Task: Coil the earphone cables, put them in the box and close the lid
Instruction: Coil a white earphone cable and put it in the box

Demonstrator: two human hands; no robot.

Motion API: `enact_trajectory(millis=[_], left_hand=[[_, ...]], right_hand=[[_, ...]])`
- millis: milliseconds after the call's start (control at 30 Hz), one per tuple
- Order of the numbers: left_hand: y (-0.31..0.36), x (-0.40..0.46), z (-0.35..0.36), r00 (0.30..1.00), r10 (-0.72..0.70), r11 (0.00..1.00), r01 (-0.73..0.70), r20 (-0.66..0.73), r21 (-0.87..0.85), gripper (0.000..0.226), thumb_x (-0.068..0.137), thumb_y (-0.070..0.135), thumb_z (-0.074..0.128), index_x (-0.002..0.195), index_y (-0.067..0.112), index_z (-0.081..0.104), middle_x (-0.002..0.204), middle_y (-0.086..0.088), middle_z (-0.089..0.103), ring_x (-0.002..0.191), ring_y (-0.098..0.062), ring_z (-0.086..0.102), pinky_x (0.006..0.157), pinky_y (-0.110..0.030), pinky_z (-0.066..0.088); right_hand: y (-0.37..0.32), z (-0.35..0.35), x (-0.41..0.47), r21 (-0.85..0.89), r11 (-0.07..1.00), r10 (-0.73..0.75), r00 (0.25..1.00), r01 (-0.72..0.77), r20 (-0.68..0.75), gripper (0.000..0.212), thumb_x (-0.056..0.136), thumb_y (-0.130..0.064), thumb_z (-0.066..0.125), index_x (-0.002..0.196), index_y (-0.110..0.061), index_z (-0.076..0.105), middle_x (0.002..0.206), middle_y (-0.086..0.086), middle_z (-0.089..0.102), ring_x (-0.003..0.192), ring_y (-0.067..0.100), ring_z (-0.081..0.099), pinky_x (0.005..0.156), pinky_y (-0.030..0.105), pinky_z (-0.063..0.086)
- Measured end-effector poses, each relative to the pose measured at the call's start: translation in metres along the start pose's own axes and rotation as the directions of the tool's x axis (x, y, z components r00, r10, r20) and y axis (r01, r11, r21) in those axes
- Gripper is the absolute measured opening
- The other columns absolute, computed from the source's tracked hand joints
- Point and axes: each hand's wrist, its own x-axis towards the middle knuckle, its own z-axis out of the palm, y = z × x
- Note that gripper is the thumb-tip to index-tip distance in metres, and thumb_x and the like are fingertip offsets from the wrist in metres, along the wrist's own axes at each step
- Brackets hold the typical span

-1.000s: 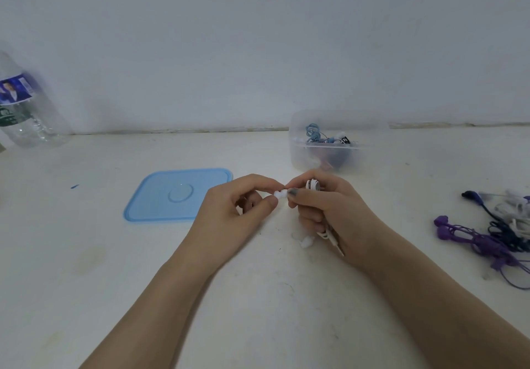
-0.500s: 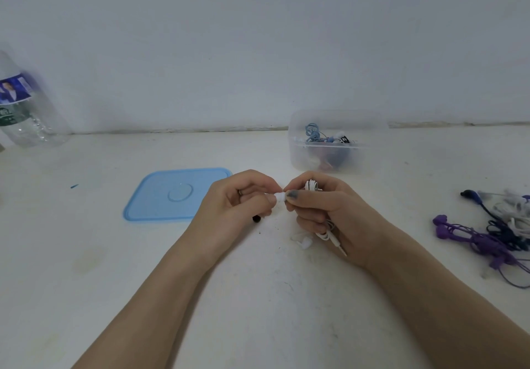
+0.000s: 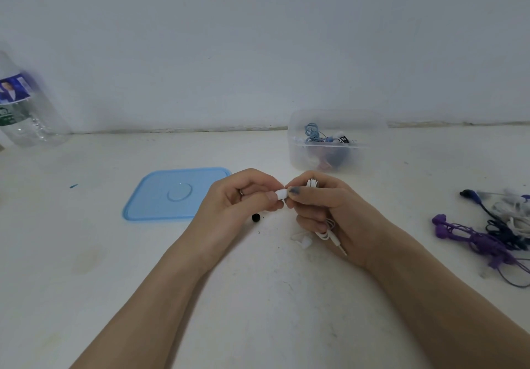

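The left hand [image 3: 238,205] has curled tighter than a second ago, its fingers [image 3: 258,188] now folded over the white earbud [image 3: 281,194] it pinches against the right hand [image 3: 329,210]. A small black eartip [image 3: 255,217] has come into sight on the surface [image 3: 258,297], just below that left hand.

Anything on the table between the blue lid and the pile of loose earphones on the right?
In the head view, both hands meet there: left hand and right hand pinch a white earphone. A small black bead lies below them.
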Motion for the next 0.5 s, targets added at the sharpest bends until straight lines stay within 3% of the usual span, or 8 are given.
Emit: enact_trajectory(millis=[200,300,367,433,500], left_hand=[[0.002,-0.001,0.005,0.998,0.029,0.995,-0.024,-0.053,0.098,0.008,0.095,0.003,0.065,0.100,0.007,0.070,0.082,0.002,0.076,0.079,-0.013,0.071,0.077,-0.018,0.053],[0.003,-0.003,0.006,0.993,0.085,0.976,-0.067,-0.078,0.206,0.012,0.091,0.011,0.068,0.102,0.012,0.067,0.088,-0.001,0.073,0.082,-0.021,0.066,0.079,-0.025,0.053],[0.000,-0.005,0.005,0.986,0.164,0.887,-0.145,-0.007,0.439,0.009,0.084,0.017,0.066,0.093,0.018,0.064,0.084,0.006,0.065,0.080,-0.017,0.059,0.075,-0.025,0.048],[-0.004,-0.010,0.007,0.973,0.194,0.722,-0.230,0.129,0.653,0.014,0.080,0.029,0.069,0.088,0.024,0.060,0.081,0.016,0.056,0.080,-0.009,0.053,0.070,-0.017,0.041],[-0.007,-0.012,0.011,0.959,0.159,0.591,-0.282,0.234,0.756,0.024,0.079,0.047,0.069,0.090,0.030,0.058,0.086,0.019,0.055,0.087,-0.007,0.051,0.072,-0.011,0.035]], right_hand=[[0.000,0.001,0.002,0.035,0.999,0.009,0.999,-0.007,-0.041,0.006,0.091,0.003,0.055,0.090,0.000,0.060,0.070,0.009,0.059,0.044,0.008,0.029,0.040,0.018,0.027],[-0.001,0.001,0.004,0.111,0.994,0.015,0.994,-0.004,-0.105,0.007,0.091,0.002,0.055,0.089,-0.002,0.060,0.072,0.009,0.059,0.045,0.008,0.030,0.040,0.018,0.028],[-0.001,0.000,0.006,0.217,0.976,0.033,0.988,0.001,-0.152,0.011,0.092,0.002,0.054,0.087,-0.005,0.061,0.073,0.009,0.057,0.044,0.007,0.032,0.039,0.018,0.030],[-0.003,-0.001,0.006,0.316,0.949,0.061,0.981,-0.001,-0.181,0.012,0.093,0.001,0.054,0.091,-0.007,0.062,0.074,0.007,0.054,0.045,0.007,0.032,0.039,0.017,0.030],[-0.004,-0.003,0.006,0.368,0.930,0.081,0.978,-0.003,-0.195,0.015,0.093,0.000,0.054,0.101,-0.009,0.063,0.074,0.006,0.052,0.047,0.008,0.032,0.040,0.017,0.031]])
